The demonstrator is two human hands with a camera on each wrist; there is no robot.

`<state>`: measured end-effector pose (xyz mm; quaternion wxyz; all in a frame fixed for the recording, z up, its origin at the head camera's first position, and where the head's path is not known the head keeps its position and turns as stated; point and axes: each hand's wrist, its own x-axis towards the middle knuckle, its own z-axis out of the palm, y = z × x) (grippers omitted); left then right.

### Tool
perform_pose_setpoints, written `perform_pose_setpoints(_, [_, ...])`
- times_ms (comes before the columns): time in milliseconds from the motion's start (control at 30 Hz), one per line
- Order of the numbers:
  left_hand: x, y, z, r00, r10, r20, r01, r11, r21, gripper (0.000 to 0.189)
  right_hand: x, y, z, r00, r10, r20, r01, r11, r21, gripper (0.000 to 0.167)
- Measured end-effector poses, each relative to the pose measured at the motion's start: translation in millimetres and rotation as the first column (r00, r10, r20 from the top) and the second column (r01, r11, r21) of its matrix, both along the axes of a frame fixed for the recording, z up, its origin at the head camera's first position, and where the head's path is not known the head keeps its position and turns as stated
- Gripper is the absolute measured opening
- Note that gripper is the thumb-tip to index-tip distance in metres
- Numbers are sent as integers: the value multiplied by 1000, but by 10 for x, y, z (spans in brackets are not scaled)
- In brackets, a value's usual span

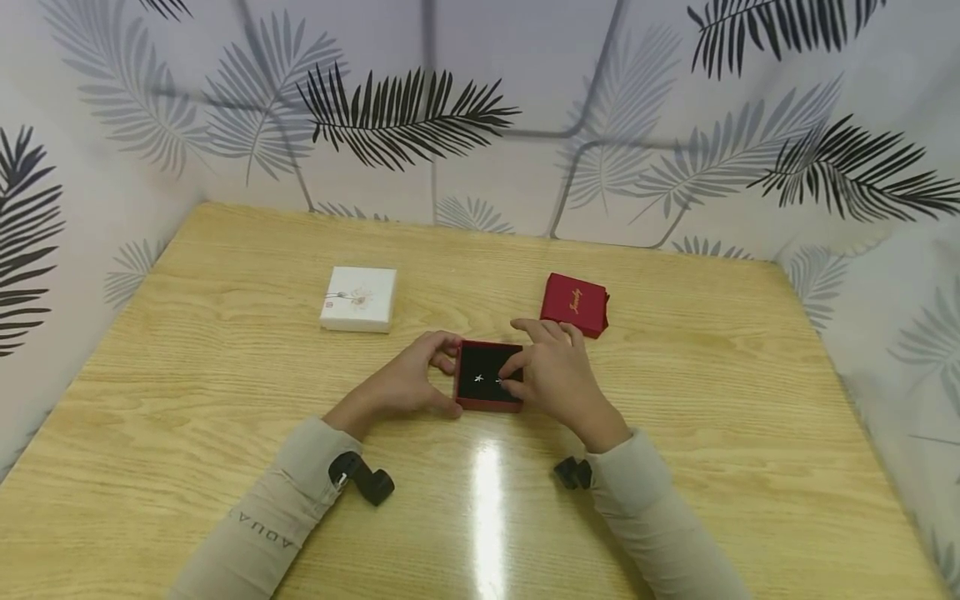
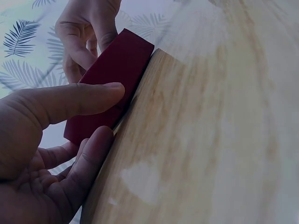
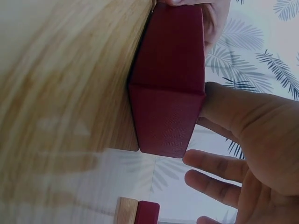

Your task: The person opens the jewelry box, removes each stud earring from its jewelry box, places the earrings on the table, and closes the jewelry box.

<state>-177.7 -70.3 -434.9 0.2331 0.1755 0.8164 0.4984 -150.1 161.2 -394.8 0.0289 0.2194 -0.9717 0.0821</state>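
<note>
A small red jewelry box with a black insert lies lidless on the table. My left hand holds it from the left, thumb at the front corner and fingers along the side; the left wrist view shows that thumb against the red wall. One star-shaped earring sits in the insert. Beside it, a second small silvery earring is pinched between thumb and index finger of my right hand, which reaches in over the right wall. In the right wrist view these fingertips are hidden behind the box wall.
The red lid, marked "Jewelry" in gold, lies beyond the right hand. A white box with a flower print stands at the back left. Both are on the wooden table, which meets a leaf-patterned backdrop.
</note>
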Motion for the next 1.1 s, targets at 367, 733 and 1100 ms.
perform_pose_setpoints(367, [4,-6,-13,1000,0,-12,0,1000,5,92,17,-56,1,1000,-15,-1,15,1000,27,7])
perform_pose_setpoints(733, [9,4,-32,1000,-2,-7,3,1000,12,93,22,-52,-47,999,0,-36,2,998,55,6])
perform_pose_setpoints(1100, [8,15,-43,1000,1,-6,0,1000,16,92,15,-27,-79,998,14,-67,-11,999,40,4])
